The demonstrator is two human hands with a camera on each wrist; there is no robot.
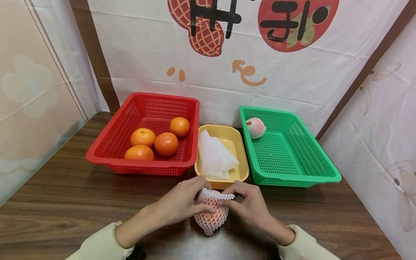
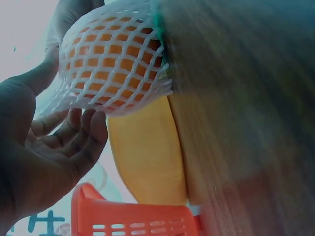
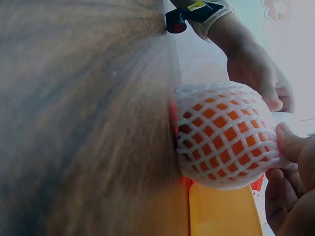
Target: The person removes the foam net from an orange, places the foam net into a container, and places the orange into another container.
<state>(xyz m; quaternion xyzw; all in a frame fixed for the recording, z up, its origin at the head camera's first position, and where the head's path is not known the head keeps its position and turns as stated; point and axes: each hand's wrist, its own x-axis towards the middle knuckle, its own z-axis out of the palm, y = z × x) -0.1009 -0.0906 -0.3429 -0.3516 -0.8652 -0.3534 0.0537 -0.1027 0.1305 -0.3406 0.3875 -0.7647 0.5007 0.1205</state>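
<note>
In front of the yellow tray, an orange (image 2: pixel 118 64) sits inside a white foam net sleeve (image 3: pixel 226 142), held just at the table. My left hand (image 1: pixel 182 202) grips the netted fruit from the left, thumb on the near face and fingers on the far side. From the right, my right hand (image 1: pixel 250 204) pinches the gathered edge of the net between thumb and fingers. The mesh covers the fruit, with orange peel showing through its openings. One end of the sleeve tapers toward me in the head view.
A red basket (image 1: pixel 139 163) at left holds several bare oranges (image 1: pixel 166 143). White foam nets (image 1: pixel 216 155) lie in the yellow tray (image 1: pixel 244 160). The green basket (image 1: pixel 292 178) at right has one netted fruit (image 1: pixel 256 127) in its back left corner. A printed cloth (image 1: pixel 221 83) hangs behind.
</note>
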